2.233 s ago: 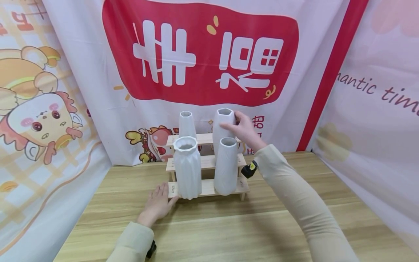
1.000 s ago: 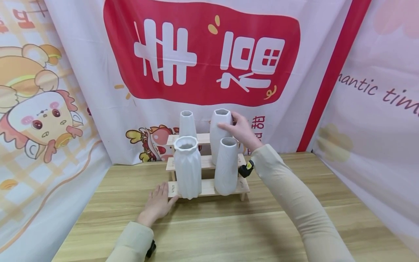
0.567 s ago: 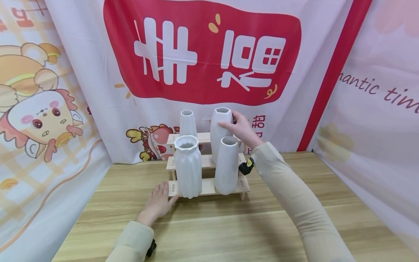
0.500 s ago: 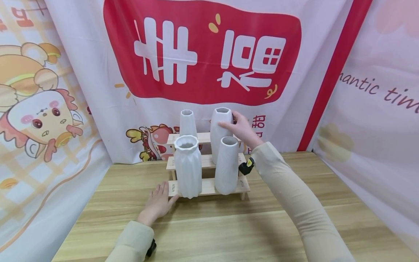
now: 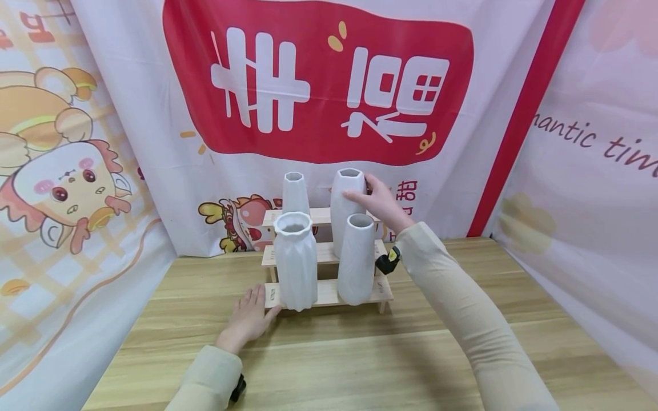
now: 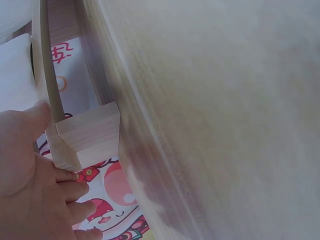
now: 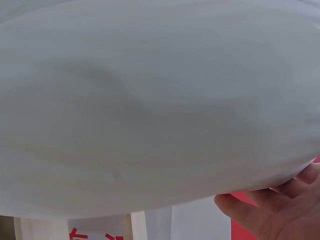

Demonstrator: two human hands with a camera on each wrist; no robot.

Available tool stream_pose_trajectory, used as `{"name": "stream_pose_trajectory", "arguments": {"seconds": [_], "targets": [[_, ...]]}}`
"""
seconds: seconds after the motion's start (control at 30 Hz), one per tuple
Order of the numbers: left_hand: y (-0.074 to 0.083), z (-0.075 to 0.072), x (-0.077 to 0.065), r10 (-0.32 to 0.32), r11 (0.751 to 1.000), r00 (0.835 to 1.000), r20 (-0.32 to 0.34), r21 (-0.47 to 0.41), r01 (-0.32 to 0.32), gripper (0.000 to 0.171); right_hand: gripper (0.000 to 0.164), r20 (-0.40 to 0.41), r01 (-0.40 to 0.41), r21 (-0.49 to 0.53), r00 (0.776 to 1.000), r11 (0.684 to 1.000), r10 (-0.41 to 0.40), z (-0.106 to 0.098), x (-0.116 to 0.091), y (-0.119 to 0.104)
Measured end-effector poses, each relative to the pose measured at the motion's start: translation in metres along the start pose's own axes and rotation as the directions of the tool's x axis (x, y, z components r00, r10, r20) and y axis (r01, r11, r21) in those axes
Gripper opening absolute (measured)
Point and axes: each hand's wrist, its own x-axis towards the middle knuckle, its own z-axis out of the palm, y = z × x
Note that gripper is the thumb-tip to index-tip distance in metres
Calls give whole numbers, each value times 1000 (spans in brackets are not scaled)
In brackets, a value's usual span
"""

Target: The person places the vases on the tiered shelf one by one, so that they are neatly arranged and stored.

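Observation:
A three-step light wooden stand [image 5: 327,292] bears several white ceramic vases. My right hand [image 5: 382,202] grips the upper part of the tall right rear vase [image 5: 339,222], thumb in front and fingers round the far side. That vase is upright over the middle step, its lower part partly hidden. In the right wrist view its pale side fills most of the frame. My left hand [image 5: 248,318] holds the left end of the bottom step; the left wrist view shows the thumb [image 6: 37,117] on the board's edge and the fingers beyond its end.
On the bottom step stand a fluted vase [image 5: 296,268] at left and a slim round-mouthed vase [image 5: 357,262] at right. A narrow vase [image 5: 295,197] rises behind the fluted one, its base hidden. Printed cloth [image 5: 319,154] hangs behind the wood-grain table [image 5: 349,365].
Since the oldest frame, my right hand has shifted the right rear vase a little to the left. Over the last half second both hands stay still.

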Motion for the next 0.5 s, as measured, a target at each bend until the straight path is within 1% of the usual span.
{"name": "stream_pose_trajectory", "arguments": {"seconds": [0.4, 0.5], "targets": [[1, -1, -1, 1, 1000, 1000, -2, -3, -1, 73, 69, 2, 1, -20, 1000, 1000, -1, -1, 1, 1], [1, -2, -1, 3, 1000, 1000, -5, -4, -3, 73, 69, 6, 11, -18, 1000, 1000, -11, -2, 0, 1]]}}
